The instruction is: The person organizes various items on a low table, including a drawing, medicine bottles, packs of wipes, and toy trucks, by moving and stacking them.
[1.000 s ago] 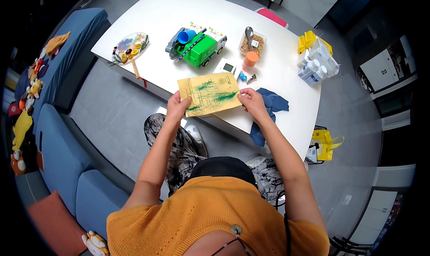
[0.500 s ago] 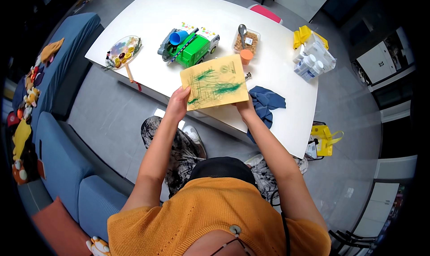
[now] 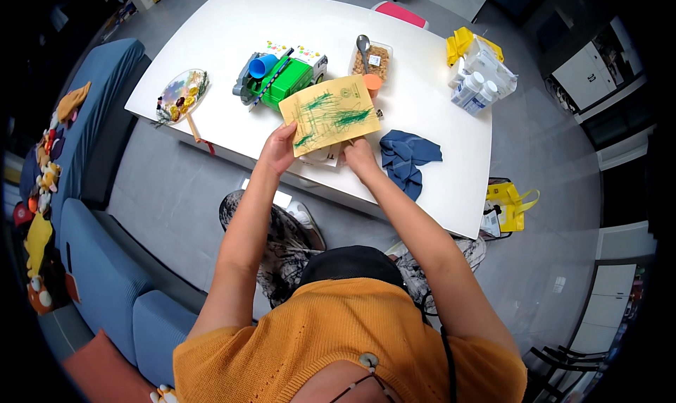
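Note:
A yellow paper sheet (image 3: 331, 114) with dense green scribbles is held tilted above the near edge of the white table. My left hand (image 3: 280, 148) grips its lower left corner, thumb on the front. My right hand (image 3: 362, 158) is curled closed at the sheet's lower right edge; its fingertips are partly hidden there, so what they hold cannot be made out. Under the sheet, between my hands, part of a white item (image 3: 325, 156) with dark print shows. Right of my right hand lies a crumpled dark blue cloth (image 3: 408, 160).
Beyond the sheet stand a green toy truck (image 3: 287, 82) with a blue cup (image 3: 263, 66), a clear tub of brown food (image 3: 380, 59) with a spoon (image 3: 363, 49), and an orange cup (image 3: 372, 84). A decorated round fan (image 3: 182, 96) lies left; white bottles (image 3: 475, 93) stand right.
My right hand has let go of the sheet's right edge and moved left to its lower edge. The sheet has shifted slightly left, and the white item beneath now shows.

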A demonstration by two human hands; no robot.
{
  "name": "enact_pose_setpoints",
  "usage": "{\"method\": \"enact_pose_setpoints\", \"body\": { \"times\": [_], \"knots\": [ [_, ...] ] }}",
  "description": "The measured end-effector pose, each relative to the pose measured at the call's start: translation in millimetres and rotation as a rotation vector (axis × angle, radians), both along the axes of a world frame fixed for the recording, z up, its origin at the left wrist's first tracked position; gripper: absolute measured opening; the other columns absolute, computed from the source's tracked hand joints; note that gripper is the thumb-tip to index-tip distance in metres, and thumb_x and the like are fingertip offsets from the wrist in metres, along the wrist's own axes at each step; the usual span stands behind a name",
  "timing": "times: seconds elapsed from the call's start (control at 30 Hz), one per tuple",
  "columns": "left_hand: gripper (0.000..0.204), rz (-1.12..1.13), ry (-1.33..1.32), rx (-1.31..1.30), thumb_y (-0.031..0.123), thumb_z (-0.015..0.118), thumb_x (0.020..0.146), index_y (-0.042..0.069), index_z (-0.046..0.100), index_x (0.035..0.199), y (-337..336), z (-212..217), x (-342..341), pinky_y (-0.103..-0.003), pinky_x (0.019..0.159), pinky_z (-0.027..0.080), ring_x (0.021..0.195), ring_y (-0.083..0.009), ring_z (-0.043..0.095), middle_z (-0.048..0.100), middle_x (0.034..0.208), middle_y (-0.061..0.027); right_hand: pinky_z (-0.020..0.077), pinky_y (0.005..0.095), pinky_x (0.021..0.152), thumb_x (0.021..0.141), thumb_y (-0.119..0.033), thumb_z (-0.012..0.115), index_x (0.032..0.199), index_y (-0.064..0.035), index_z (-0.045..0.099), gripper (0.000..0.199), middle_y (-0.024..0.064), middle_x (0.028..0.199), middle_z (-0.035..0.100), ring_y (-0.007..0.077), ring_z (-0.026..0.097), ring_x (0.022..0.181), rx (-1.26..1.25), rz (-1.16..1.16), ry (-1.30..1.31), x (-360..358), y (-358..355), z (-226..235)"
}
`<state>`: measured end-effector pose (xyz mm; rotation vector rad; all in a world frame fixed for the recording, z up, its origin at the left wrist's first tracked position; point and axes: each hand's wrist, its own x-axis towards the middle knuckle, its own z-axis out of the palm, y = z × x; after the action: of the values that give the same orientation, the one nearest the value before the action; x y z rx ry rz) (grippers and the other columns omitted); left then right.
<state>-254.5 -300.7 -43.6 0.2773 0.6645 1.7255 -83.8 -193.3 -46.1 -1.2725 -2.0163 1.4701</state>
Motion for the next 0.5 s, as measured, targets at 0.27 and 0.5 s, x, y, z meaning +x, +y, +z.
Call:
{"method": "enact_pose_setpoints", "body": {
  "times": [0.27, 0.5],
  "knots": [
    [0.034, -0.006, -0.139, 0.113, 0.014, 0.042, 0.094, -0.002, 0.042, 0.124, -7.0, 2.3, 14.1, -0.037, 0.093, 0.045, 0.106, -0.0241, 0.055, 0.053, 0.119, -0.014, 0.0483, 0.0334, 0.059, 0.082, -0.01, 0.055, 0.113, -0.0007, 0.053, 0.032, 0.0168, 0.094, 0.064, 0.023, 0.062, 0.07, -0.164, -0.029, 0.062, 10.8, 0.0, 12.6],
    [0.037, 0.06, -0.21, 0.144, 0.016, 0.041, 0.094, -0.001, 0.037, 0.128, -15.5, 14.1, 26.8, -0.041, 0.1, 0.038, 0.116, -0.0283, 0.048, 0.047, 0.127, -0.0159, 0.0401, 0.0209, 0.048, 0.083, -0.01, 0.054, 0.133, 0.0032, 0.033, 0.056, 0.0089, 0.091, 0.061, 0.0067, 0.047, 0.056, -0.362, 0.008, 0.245, 32.6, 8.2, 12.9]
  ]
}}
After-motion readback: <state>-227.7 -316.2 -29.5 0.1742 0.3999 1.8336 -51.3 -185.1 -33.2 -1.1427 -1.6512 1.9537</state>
